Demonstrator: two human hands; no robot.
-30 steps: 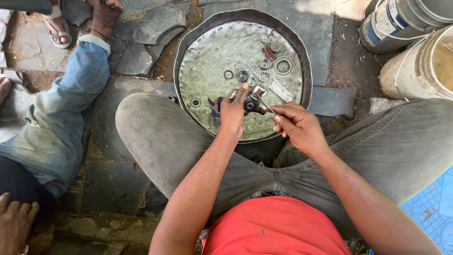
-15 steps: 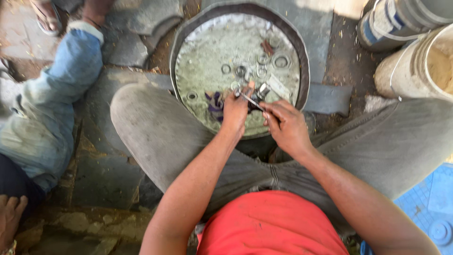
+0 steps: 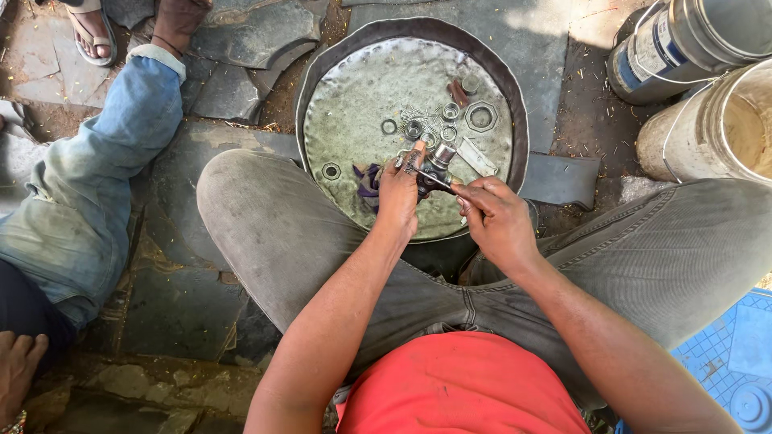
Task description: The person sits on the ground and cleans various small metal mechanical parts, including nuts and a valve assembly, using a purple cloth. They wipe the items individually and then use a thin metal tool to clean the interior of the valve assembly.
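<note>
My left hand (image 3: 400,193) grips a small dark metal part with a cylindrical cap (image 3: 437,165), holding it over the round metal tray (image 3: 338,88). My right hand (image 3: 496,219) pinches a thin metal tool (image 3: 436,180) whose tip touches that part. Loose nuts, washers and rings (image 3: 445,120) lie in the tray beyond my hands. A purple rag (image 3: 369,180) lies in the tray just left of my left hand. My grey-trousered knees flank the tray.
Another person in blue jeans (image 3: 96,185) sits at the left, a sandalled foot (image 3: 92,32) at top left and a hand (image 3: 20,362) at bottom left. Two buckets (image 3: 708,96) stand at top right. Broken stone slabs (image 3: 241,48) cover the ground. A blue plastic object (image 3: 732,354) lies at bottom right.
Both hands stay over the tray working the same part; the view has shifted slightly. The thin tool's tip has moved against the part.
</note>
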